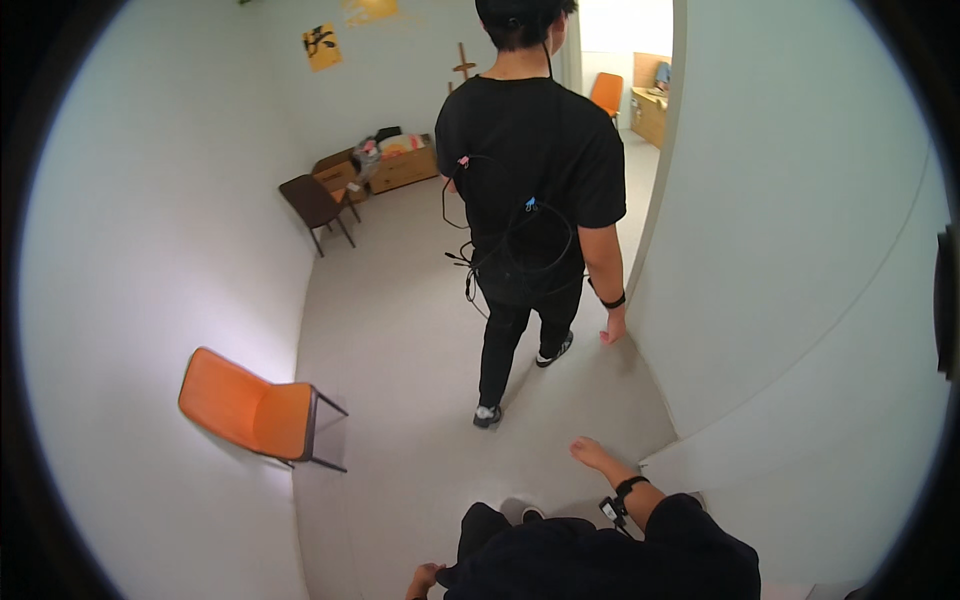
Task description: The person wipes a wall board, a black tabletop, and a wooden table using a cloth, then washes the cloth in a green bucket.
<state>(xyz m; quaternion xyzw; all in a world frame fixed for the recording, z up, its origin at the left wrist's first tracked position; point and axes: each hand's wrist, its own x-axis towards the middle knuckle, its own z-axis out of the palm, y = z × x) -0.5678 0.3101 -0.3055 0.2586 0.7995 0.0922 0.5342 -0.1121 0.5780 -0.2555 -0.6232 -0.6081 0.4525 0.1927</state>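
My right hand (589, 452) hangs forward over the grey floor at the lower right, a black strap around its wrist; it touches nothing, and its fingers look curled in. A small device with a cable (612, 511) hangs beside that forearm. At the bottom edge, my left hand (427, 576) is low by my dark clothing, partly cut off, and whether it holds anything cannot be told. Ahead of me a person in black (529, 150) is seen from behind, one foot in front of the other, with looped black cables and clips on the back.
An orange chair (285, 420) stands against the left wall, a dark brown chair (311, 201) farther along. Cardboard boxes (405, 169) with bags lie by the far wall. A doorway at the upper right shows another orange chair (607, 91). White walls (780, 225) bound both sides.
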